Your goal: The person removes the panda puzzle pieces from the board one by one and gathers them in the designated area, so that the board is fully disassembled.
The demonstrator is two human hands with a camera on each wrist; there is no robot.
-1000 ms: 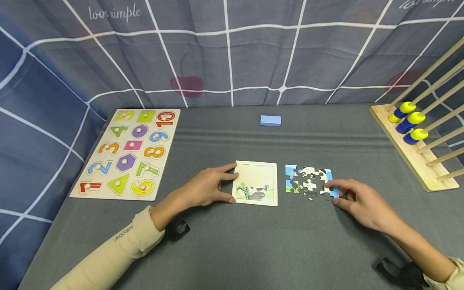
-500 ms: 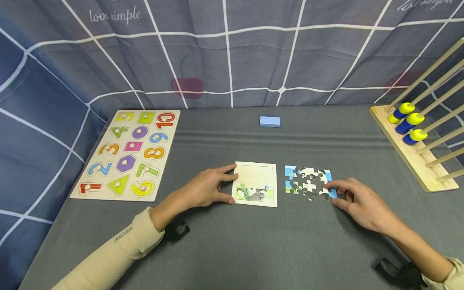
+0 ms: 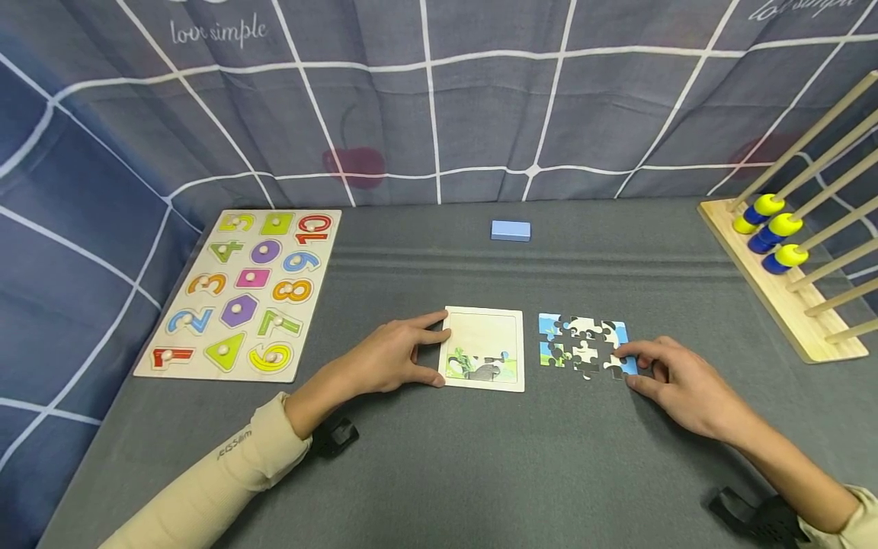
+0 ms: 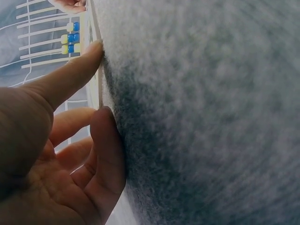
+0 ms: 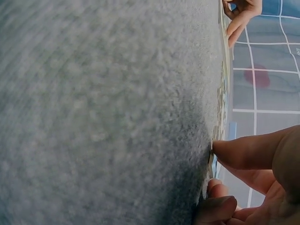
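Note:
A square wooden puzzle tray (image 3: pixel 483 326) lies in the middle of the table, with panda-picture pieces (image 3: pixel 484 366) along its near side. My left hand (image 3: pixel 387 354) rests against the tray's left edge, thumb and fingertips spread along it. To the tray's right lies a loosely assembled group of jigsaw pieces (image 3: pixel 585 351) with a panda picture. At that group's lower right corner, my right hand (image 3: pixel 689 389) pinches a blue-edged jigsaw piece (image 3: pixel 629 365) between thumb and index finger. In the right wrist view, the right thumb (image 5: pixel 229 151) touches the thin edge of the pieces.
A number-and-shape peg board (image 3: pixel 240 293) lies at the left. Behind the tray sits a small blue block (image 3: pixel 511 230). A wooden rod rack (image 3: pixel 768 282) with yellow and blue beads stands at the right. A dark checked curtain (image 3: pixel 480 99) hangs behind the table.

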